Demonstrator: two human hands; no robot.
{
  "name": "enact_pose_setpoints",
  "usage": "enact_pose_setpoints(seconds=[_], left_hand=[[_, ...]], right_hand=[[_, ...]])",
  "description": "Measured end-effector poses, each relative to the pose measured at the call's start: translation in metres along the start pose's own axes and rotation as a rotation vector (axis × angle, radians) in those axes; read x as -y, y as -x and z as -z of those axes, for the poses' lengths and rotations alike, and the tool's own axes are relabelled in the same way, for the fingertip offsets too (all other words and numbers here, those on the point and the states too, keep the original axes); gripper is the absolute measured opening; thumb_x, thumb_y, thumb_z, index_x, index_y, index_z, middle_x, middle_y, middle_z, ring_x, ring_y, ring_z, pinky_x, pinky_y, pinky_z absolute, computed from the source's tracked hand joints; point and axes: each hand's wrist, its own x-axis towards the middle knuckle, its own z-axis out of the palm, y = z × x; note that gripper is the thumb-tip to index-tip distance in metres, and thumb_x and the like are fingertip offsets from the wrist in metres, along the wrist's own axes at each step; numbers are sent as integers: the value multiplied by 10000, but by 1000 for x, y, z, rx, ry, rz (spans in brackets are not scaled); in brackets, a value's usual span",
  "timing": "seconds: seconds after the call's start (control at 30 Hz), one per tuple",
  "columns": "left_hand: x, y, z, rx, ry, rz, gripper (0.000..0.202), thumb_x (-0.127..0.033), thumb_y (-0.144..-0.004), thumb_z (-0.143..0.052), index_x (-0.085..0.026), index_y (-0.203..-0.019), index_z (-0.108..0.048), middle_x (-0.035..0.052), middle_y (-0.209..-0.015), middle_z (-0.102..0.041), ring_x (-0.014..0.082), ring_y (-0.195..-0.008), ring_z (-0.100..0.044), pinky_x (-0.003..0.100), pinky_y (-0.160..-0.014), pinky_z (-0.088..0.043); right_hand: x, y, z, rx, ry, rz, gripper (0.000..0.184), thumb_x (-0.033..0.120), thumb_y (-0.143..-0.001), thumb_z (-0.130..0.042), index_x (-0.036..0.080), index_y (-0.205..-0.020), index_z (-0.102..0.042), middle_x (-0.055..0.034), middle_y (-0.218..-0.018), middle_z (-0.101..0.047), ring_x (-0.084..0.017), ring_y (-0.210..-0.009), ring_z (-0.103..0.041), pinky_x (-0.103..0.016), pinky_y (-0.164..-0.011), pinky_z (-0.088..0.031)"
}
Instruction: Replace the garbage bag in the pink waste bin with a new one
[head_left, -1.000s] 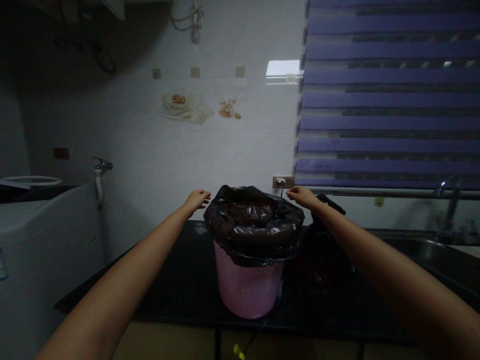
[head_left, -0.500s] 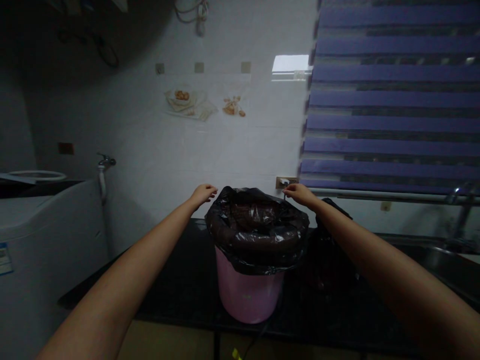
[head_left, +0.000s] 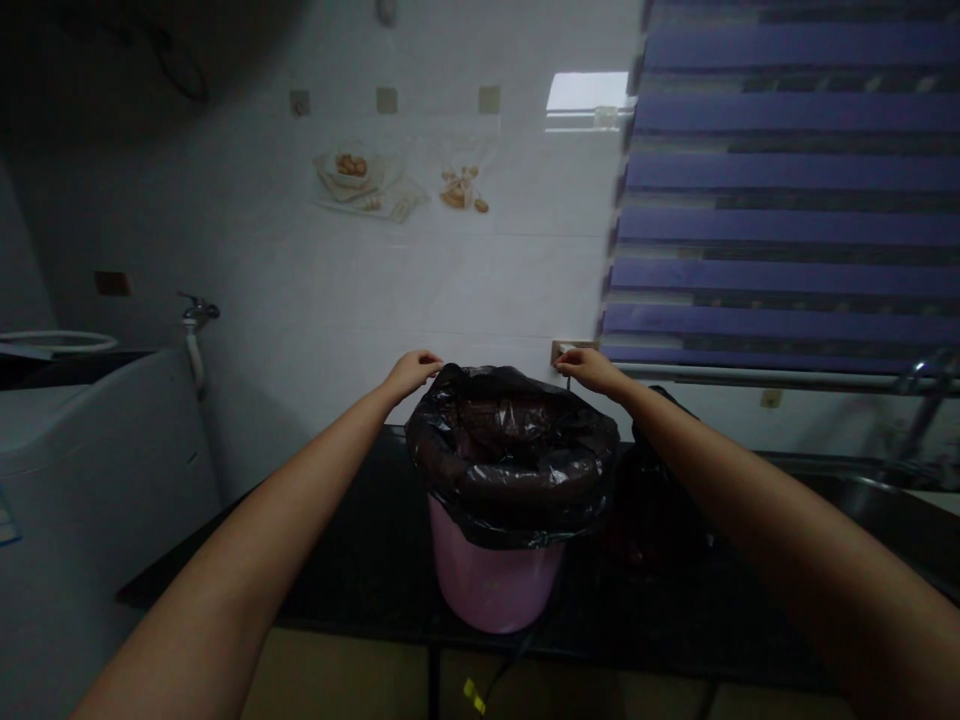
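A pink bin (head_left: 491, 585) stands on a black counter (head_left: 360, 570), lined with a black plastic bag (head_left: 514, 465) folded over its rim. My left hand (head_left: 411, 370) reaches past the bin's far left side, fingers curled at the bag's back edge. My right hand (head_left: 589, 368) reaches past the far right side, fingers bent and touching the bag's edge there. Whether either hand pinches the plastic is hard to tell in the dim light.
A second dark bag (head_left: 656, 490) sits on the counter right of the bin. A white washing machine (head_left: 90, 480) stands at the left with a tap (head_left: 196, 310) above it. A sink and faucet (head_left: 919, 400) lie at the right, under purple blinds (head_left: 795, 190). A wall socket (head_left: 566, 350) is behind the bin.
Both hands have moved inward along the far rim of the bin, closing toward each other until they touch the bag's back edge. The camera has shifted slightly.
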Motion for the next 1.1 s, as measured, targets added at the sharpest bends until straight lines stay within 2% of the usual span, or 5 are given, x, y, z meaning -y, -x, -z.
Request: enact_pose_setpoints(seconds=[0.33, 0.53, 0.8, 1.1], left_hand=[[3, -9, -1, 37, -79, -90, 137, -179, -708, -619, -150, -837, -655, 91, -903, -695, 205, -863, -627, 272, -679, -467], [8, -15, 2, 41, -117, -162, 229, -198, -711, -613, -150, -929, -662, 91, -899, -686, 212, -849, -622, 303, -726, -468], [1, -17, 2, 117, -133, -241, 238, -174, -702, -619, -192, -934, -671, 62, -990, -694, 189, -855, -625, 289, -775, -464], [-1, -23, -1, 184, -182, -294, 136, -173, -717, -589, -179, -801, -696, 65, -860, -708, 196, -806, -632, 309, -796, -459]], right_hand=[[19, -6, 3, 62, 34, 112, 199, 183, -842, -525, 93, -895, -695, -123, -972, -687, -174, -847, -621, -227, -759, -447], [26, -9, -2, 90, 48, 117, 199, 182, -848, -533, 111, -955, -685, -105, -998, -688, -169, -879, -630, -227, -775, -456], [36, -7, -5, 172, 7, 186, 276, 159, -851, -526, 116, -1099, -638, -115, -1059, -667, -168, -935, -627, -237, -801, -476], [39, -8, -10, 298, 41, 113, 347, 207, -832, -576, 94, -1158, -611, -132, -1061, -662, -171, -912, -631, -247, -795, -500]])
